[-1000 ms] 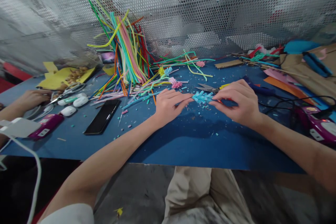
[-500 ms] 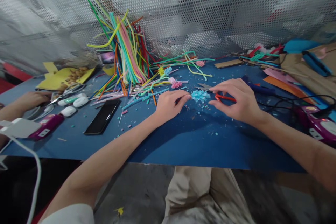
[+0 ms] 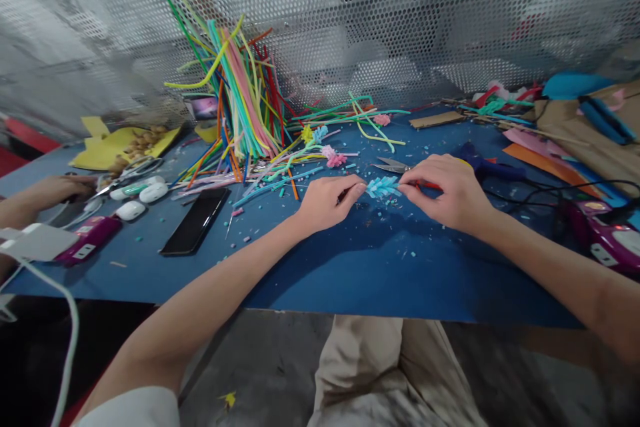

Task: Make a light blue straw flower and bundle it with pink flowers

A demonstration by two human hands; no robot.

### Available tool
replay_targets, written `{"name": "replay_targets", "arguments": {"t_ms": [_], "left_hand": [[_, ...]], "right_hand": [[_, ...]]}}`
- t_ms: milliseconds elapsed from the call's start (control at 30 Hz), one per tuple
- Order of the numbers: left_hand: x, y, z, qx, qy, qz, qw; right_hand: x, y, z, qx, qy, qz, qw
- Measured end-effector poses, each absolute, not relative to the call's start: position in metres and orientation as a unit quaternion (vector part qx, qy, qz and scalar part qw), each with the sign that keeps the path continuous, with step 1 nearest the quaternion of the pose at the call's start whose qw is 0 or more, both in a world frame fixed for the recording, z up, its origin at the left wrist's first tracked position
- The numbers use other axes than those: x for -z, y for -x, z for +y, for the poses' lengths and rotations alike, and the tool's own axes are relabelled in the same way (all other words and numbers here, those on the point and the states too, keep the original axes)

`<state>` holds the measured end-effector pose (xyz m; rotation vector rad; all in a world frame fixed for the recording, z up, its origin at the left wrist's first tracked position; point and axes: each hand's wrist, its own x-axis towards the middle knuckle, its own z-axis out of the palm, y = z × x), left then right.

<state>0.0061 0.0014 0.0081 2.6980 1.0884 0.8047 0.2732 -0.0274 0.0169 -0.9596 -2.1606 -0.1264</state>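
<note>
A fluffy light blue pipe-cleaner piece (image 3: 383,187) is stretched between my two hands, above the blue table (image 3: 350,280). My left hand (image 3: 333,201) pinches its left end between thumb and fingertips. At its right end, the thumb and forefinger of my right hand (image 3: 447,190) are closed on it. Scissors (image 3: 393,165) with red handles lie at my right hand, their blades apart and pointing left; the hand hides most of the handles.
Upright pipe cleaners (image 3: 245,100) stand in a bunch at the back left. A black phone (image 3: 196,221) lies left of my hands. Another person's hand (image 3: 63,188) is at the far left. A purple power strip (image 3: 607,233) and cables are at the right.
My right thumb and forefinger have closed on the blue piece's right end. The red scissor handles, which showed between my right fingers, are now mostly hidden by that hand.
</note>
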Motion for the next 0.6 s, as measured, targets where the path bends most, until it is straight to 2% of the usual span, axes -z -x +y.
{"name": "replay_targets", "arguments": {"t_ms": [300, 600], "left_hand": [[0.001, -0.003, 0.011, -0.278, -0.909, 0.311, 0.005], [-0.001, 0.006, 0.02, -0.296, -0.934, 0.198, -0.021]], "right_hand": [[-0.015, -0.278, -0.023, 0.029, 0.361, -0.862, 0.353], [-0.005, -0.297, 0.001, -0.03, 0.483, -0.821, 0.301]]}}
